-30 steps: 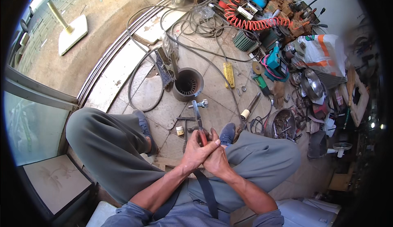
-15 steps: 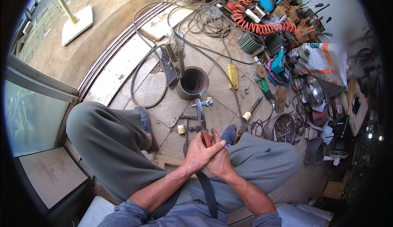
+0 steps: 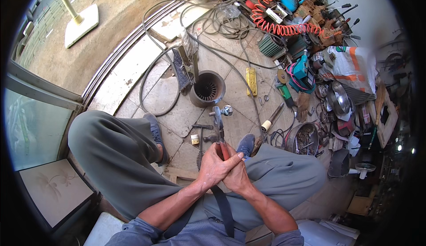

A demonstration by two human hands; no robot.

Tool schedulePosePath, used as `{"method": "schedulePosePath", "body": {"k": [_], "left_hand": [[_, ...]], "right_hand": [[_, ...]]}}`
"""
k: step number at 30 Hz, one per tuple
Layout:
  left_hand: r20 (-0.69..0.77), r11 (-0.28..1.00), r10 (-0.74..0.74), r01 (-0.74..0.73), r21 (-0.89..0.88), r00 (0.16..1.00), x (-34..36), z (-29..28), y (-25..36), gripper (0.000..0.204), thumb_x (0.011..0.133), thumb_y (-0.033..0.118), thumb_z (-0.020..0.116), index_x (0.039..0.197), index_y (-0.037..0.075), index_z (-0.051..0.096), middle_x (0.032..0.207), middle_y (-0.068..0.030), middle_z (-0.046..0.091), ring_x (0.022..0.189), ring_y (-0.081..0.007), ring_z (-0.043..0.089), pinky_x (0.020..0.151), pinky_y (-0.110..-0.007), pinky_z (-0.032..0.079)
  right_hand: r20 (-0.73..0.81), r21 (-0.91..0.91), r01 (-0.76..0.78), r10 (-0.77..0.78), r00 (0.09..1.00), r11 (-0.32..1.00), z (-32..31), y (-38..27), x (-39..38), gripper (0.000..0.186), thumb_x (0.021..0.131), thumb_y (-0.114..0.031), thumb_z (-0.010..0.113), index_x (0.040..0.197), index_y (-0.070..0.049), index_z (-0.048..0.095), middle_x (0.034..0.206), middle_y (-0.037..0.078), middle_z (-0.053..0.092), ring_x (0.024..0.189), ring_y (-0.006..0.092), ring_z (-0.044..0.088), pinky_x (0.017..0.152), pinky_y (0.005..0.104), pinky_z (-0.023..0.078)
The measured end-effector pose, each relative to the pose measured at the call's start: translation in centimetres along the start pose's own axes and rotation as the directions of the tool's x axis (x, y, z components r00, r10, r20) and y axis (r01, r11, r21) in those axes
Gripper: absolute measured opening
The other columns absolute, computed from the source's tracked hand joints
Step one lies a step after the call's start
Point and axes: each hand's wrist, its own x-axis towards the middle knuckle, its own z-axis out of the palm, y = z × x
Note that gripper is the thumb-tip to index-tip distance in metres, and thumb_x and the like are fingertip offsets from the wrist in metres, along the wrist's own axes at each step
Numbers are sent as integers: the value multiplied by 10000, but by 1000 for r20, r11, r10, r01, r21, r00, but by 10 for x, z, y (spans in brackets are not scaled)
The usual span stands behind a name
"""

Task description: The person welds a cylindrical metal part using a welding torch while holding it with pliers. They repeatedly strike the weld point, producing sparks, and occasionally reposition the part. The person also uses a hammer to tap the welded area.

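Both hands come together between my knees, closed round the red handles of a pair of pliers (image 3: 218, 123). My left hand (image 3: 212, 166) wraps one side, and my right hand (image 3: 236, 173) presses in from the other, its fingers partly hidden. The pliers' metal jaws point away from me, with a shiny bolt or nut (image 3: 227, 110) at their tip. Just beyond stands a grey metal cylinder (image 3: 195, 97) with slots inside. A hammer (image 3: 203, 126) lies on the floor left of the pliers, near a small white jar (image 3: 195, 139).
A yellow power strip (image 3: 251, 81), a green angle grinder (image 3: 285, 94) and a teal power tool (image 3: 303, 75) lie to the right. Nearer is a round metal pan (image 3: 290, 140) of scraps. Dark cables (image 3: 143, 96) loop across the tiles. A glass door (image 3: 37, 124) borders the left.
The view has shifted very slightly. Both hands keep the same grip on the pliers, and the things on the floor stay where they were.
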Motion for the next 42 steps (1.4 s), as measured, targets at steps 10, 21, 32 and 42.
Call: {"method": "schedulePosePath", "body": {"k": [10, 21, 32, 42], "left_hand": [[-19, 999, -34, 34, 23, 999, 0, -1, 1, 503, 792, 326, 867, 1036, -23, 599, 927, -75, 652, 847, -134, 599, 778, -310, 525], [-66, 995, 6, 1, 101, 998, 3, -1, -8, 655, 750, 523, 848, 968, -54, 628, 873, -165, 706, 800, -230, 690, 751, -363, 552], [-53, 997, -20, 23, 71, 998, 1, -2, 0, 530, 787, 429, 823, 966, -23, 612, 878, -123, 674, 809, -193, 643, 744, -352, 528], [9, 1000, 3, -3, -2, 1000, -3, -3, 19, 296, 845, 261, 729, 936, 21, 582, 825, -29, 588, 776, -110, 525, 704, -306, 475]], "right_hand": [[0, 23, -108, 108, 994, 994, 18, 33, 6, 507, 894, -180, 647, 1334, -3, 466, 1128, 266, 634, 1028, 424, 637, 841, 465, 505], [5, -8, -215, 215, 977, 977, 26, 58, 3, 567, 900, -191, 650, 1385, 12, 438, 1207, 279, 610, 1105, 420, 619, 907, 454, 493], [2, -21, -248, 248, 969, 969, 26, 65, 1, 627, 906, -203, 654, 1435, 28, 410, 1286, 293, 586, 1182, 416, 601, 974, 442, 482], [-10, -48, -279, 279, 960, 959, 28, 77, -6, 682, 911, -213, 657, 1481, 42, 384, 1358, 305, 564, 1251, 412, 585, 1034, 432, 471]]}}
